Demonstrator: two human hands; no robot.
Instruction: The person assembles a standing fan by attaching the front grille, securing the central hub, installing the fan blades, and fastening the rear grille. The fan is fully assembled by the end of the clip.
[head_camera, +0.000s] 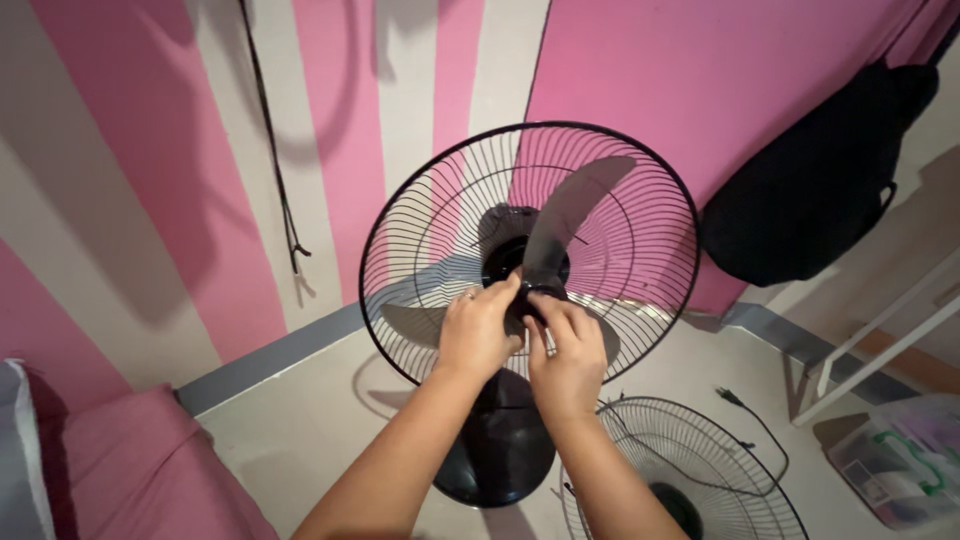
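Note:
A black stand fan stands before me with its rear wire guard (640, 190) in place and the front guard off. Its translucent grey blade (565, 215) sits on the hub, one vane pointing up, others partly hidden by my hands. My left hand (478, 330) grips the left side of the blade hub, a ring on one finger. My right hand (568, 350) holds the hub from the right, fingers curled over its centre. The fan's round black base (497, 455) shows below my forearms.
The detached front guard (690, 470) lies on the floor at lower right, beside a black power cord and plug (735, 400). A black bag (815, 190) hangs on the pink wall. A white frame (880, 345) and a clear plastic box (895, 460) stand right; pink bedding (140, 470) lies left.

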